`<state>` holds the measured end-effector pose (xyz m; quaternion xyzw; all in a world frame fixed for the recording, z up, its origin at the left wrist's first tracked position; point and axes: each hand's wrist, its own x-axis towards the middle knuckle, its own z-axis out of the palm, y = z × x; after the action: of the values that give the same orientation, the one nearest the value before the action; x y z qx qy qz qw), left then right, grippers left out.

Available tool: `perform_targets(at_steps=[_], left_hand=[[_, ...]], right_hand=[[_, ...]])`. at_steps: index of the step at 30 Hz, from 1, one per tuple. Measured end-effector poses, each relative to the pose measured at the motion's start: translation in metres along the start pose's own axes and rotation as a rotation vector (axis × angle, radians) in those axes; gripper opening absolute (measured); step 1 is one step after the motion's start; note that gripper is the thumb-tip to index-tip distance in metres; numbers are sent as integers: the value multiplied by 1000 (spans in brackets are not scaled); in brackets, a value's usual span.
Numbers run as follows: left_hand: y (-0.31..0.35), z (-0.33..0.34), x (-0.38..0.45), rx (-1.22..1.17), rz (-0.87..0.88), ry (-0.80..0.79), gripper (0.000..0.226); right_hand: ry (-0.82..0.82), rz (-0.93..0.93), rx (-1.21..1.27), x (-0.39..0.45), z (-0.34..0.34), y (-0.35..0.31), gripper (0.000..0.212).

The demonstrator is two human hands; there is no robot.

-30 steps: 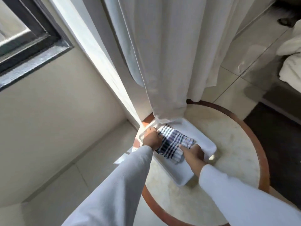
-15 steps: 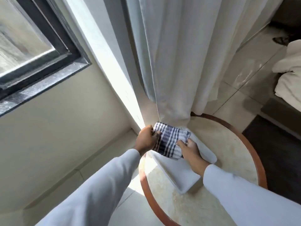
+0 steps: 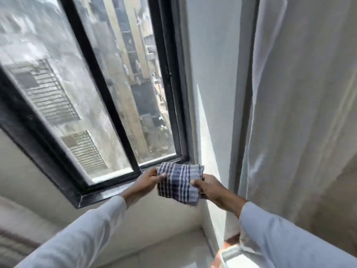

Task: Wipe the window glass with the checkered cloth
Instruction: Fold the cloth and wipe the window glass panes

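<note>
A black-framed window (image 3: pixel 108 105) with a slanting centre bar is set in a pale cream wall (image 3: pixel 29 171), and weathered grey and tan buildings are seen blurred through it. To the right, a white plaster reveal (image 3: pixel 210 74) is lit by daylight, with a brighter wedge of sun along its lower part, and a long off-white curtain (image 3: pixel 301 105) is hung beside it. Pale floor tiles (image 3: pixel 173 248) are glimpsed below, and a reddish-brown table rim (image 3: pixel 232 239) is just visible at the bottom edge.
</note>
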<state>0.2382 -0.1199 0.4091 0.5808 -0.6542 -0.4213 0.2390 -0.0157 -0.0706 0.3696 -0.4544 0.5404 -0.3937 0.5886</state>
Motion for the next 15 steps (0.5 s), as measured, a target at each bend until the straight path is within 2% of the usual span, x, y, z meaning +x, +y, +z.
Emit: perform_targets(at_steps=[3,5,8,11,14,15], left_hand=[[45,-80,-18,-126,77,200,11],[71,-128,-25,-168,151,319,17],[95,-191,-24,-259,258,409,30],[104,-244,-16,-328,393,452,27],[93,-297,-6,-265,488,493,25],[86,-318,-1,-197,512,556,24]], right_hand=[[-52,-110,124,11,42,-95,24],[-95,-176,261,24,70,-149,35],[-330,-260,420,42,119,-214,48],[-543,-203,529,65,176,-258,53],[-549,-179,630,93,235,-277,48],[-520,-184,654,102,252,-281,47]])
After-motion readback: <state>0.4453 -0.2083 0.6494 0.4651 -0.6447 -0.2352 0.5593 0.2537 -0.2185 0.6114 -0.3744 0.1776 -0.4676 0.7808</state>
